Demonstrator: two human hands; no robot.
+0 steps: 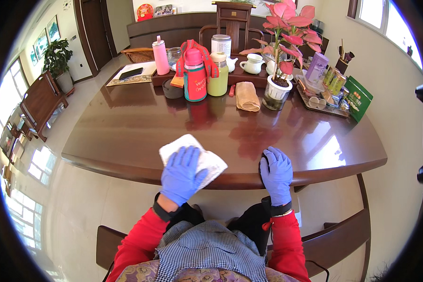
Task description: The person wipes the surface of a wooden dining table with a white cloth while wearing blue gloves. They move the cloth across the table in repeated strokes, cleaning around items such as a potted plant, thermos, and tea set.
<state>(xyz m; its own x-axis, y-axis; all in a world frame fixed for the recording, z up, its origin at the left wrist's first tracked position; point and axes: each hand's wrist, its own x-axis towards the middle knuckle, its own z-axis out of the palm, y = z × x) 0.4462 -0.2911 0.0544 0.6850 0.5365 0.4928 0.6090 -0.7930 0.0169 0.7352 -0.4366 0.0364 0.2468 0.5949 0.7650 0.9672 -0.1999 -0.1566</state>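
Note:
My left hand, in a blue-violet glove, lies flat on a folded white cloth near the table's front edge. Its fingers are stretched out over the cloth, pressing it to the dark, glossy wooden table. To the right, my right hand, gloved the same way, rests at the front edge with fingers bent. Something dark shows along the inner side of its fingers; what it is stays mostly hidden.
Behind the hands stand a bottle in a red sleeve, a green bottle, a pink bottle, a folded tan towel and a potted pink-leaved plant. A loaded tray sits at right. A phone lies back left.

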